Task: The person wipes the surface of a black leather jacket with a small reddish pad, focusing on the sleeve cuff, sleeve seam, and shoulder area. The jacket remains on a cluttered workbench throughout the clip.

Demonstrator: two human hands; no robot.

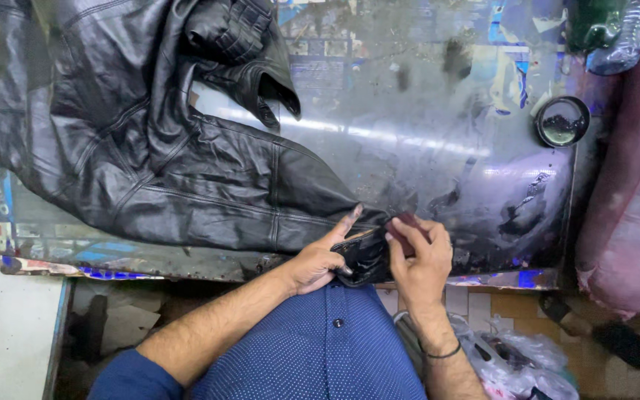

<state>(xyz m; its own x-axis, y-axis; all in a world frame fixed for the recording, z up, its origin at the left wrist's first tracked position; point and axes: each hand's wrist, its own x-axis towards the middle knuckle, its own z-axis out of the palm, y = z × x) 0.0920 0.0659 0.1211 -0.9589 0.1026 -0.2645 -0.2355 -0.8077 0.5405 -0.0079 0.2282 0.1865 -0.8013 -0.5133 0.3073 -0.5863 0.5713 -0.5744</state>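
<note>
A black leather jacket [142,141] lies spread over the left half of a worn, stained worktable [424,133]. One sleeve runs toward me and its cuff [368,255] hangs at the table's front edge. My left hand [320,259] holds down the sleeve end, index finger stretched along the cuff. My right hand [416,255] presses a small dark reddish pad [407,222] against the cuff, fingers curled around it.
A small round tin [562,121] with dark paste stands at the table's right. A green bottle [594,26] and a clear plastic bag are at the far right corner. A maroon bundle [631,207] lies beside the table. Plastic bags [512,363] sit on the floor.
</note>
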